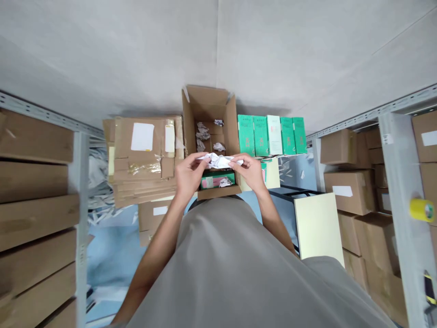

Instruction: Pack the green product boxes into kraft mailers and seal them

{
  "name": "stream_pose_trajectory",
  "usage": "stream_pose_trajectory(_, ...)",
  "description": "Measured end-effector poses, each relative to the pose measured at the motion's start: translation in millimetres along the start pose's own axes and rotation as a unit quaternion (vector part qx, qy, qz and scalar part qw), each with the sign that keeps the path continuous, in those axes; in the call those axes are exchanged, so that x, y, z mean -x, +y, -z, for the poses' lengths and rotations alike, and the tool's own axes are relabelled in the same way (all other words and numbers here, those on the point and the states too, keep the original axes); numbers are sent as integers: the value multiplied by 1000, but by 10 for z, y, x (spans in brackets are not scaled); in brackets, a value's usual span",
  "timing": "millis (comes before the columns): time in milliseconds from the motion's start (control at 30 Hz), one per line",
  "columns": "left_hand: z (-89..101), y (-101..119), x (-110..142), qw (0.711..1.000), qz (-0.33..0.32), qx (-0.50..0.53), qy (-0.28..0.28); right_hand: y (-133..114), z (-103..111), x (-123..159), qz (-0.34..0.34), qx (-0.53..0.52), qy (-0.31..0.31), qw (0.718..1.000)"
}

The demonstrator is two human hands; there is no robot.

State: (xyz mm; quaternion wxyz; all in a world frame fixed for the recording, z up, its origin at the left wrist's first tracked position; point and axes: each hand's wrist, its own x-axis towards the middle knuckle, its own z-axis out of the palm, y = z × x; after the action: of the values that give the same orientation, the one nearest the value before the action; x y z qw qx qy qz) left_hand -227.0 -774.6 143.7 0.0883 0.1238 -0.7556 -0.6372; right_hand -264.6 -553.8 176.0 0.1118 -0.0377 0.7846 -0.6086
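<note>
Between my two hands a crumpled sheet of white paper (220,161) is held over an open cardboard box (231,119). My left hand (190,175) pinches its left end between thumb and fingers. The other end is pinched by my right hand (250,171). Down inside the box, crumpled paper wads (202,132) lie along the left side and the middle. A green and pink carton (216,180) lies at the near end, with another wad (224,182) on top of it. The paper and my hands hide part of the box's inside.
Green cartons (261,136) and a white one (274,135) stand in a row right of the box. Flattened cardboard (145,159) is stacked on the left. Shelves of brown boxes (37,218) flank both sides. Yellow tape (421,209) hangs at the right post. A stool (319,223) stands at right.
</note>
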Motion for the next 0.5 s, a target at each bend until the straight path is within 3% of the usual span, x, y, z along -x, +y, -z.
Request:
stream_pose_trajectory(100,47,-221,247,996,62,6,-56,243,113,224,-31,3,-12,999)
stream_pose_trajectory(233,48,-519,488,987,83,-72,-118,628,93,351,-136,48,-41,989)
stream_pose_trajectory(367,26,-667,556,963,67,-229,-126,878,-125,319,-226,116,-90,963)
stream_pose_trajectory(500,92,-647,597,948,43,-302,-91,923,-226,308,-187,266,-85,942)
